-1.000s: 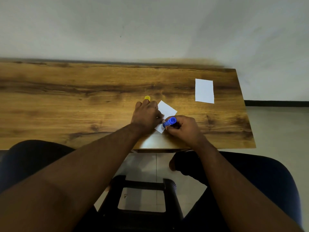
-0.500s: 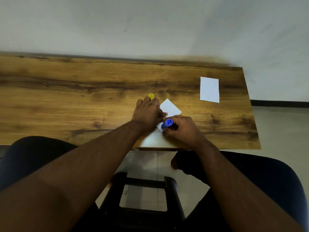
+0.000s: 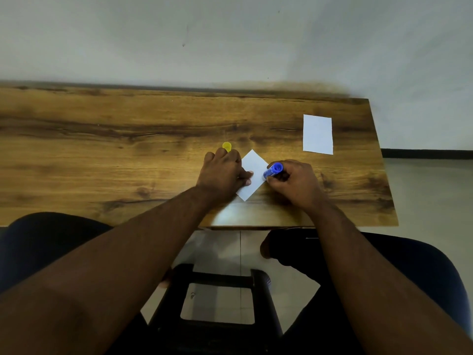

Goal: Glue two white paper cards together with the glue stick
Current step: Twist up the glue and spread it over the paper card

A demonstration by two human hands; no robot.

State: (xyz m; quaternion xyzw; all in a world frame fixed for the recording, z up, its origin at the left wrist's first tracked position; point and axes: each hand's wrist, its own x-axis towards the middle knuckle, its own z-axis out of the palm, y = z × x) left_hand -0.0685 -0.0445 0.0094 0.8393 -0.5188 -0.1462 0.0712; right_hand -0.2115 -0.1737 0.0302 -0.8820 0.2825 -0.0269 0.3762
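A white paper card [image 3: 252, 172] lies turned like a diamond on the wooden table [image 3: 128, 155], near its front edge. My left hand [image 3: 222, 172] presses flat on the card's left side, its fingertips on the paper. My right hand [image 3: 294, 183] grips a blue glue stick [image 3: 272, 170], tilted so its tip touches the card's right edge. A second white card [image 3: 318, 134] lies flat and apart at the back right of the table. The yellow glue cap [image 3: 226, 146] stands just beyond my left hand's knuckles.
A grey wall runs behind the table. The table's right end is close to the second card. Below the front edge are my knees, a black stool [image 3: 217, 303] and tiled floor.
My right hand has slid the glue stick from the card's lower left part to its right edge. My left hand has stayed on the card. The camera view shifted slightly.
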